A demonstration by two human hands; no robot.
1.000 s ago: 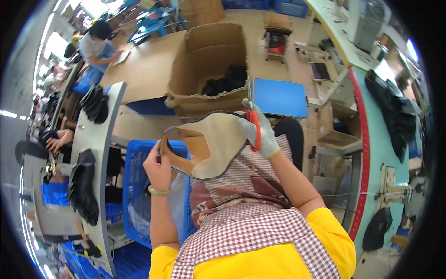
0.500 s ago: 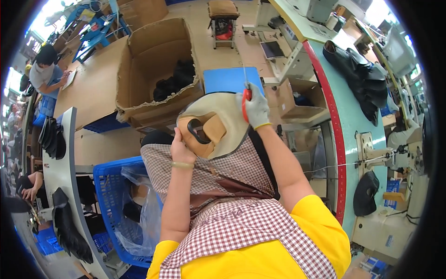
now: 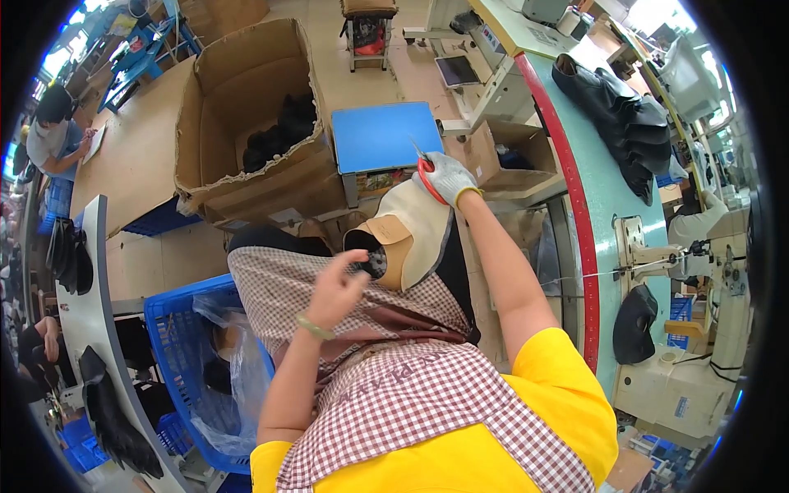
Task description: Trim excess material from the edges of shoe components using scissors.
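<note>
A cream and tan shoe upper (image 3: 411, 234) with a dark edge is above my lap, its tan opening turned toward me. My right hand (image 3: 448, 178), in a pale glove with a yellow cuff, grips red-handled scissors (image 3: 426, 177) at the far end of the upper, blades pointing away. It appears to steady the upper's edge too, though the glove hides how. Bare, with a bangle at the wrist, my left hand (image 3: 339, 287) is just left of the opening, fingers apart and slightly blurred, holding nothing.
Ahead stand a large cardboard box (image 3: 246, 90) with dark pieces inside and a blue-topped stool (image 3: 386, 135). A blue crate (image 3: 177, 361) with clear plastic is at my left. On the right, a green table (image 3: 567, 148) carries black shoe parts (image 3: 612, 115) and a sewing machine (image 3: 649, 246).
My left hand has let go of the shoe upper and moved slightly nearer me. The upper has turned and lies lower and more to the right. The scissors now tilt left.
</note>
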